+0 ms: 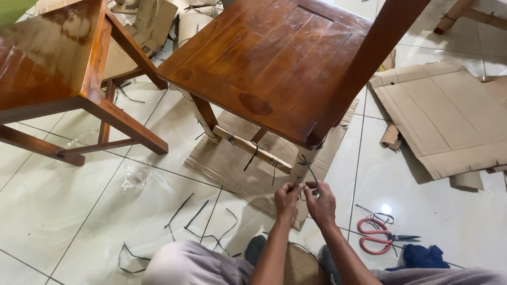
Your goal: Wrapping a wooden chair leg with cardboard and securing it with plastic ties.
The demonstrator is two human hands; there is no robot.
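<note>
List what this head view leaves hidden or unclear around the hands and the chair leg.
- Fingertips of the left hand and right hand: curled together, so the grip on the dark string is unclear.
- Foot of the wrapped chair leg: hidden behind both hands.
- Chair back: cut off by the top edge.
- Red scissors: blade tips too small to make out.

Glossy pale floor tiles (74,211), second wooden chair (53,63) at left, flattened cardboard (449,116) at right, glare
</note>
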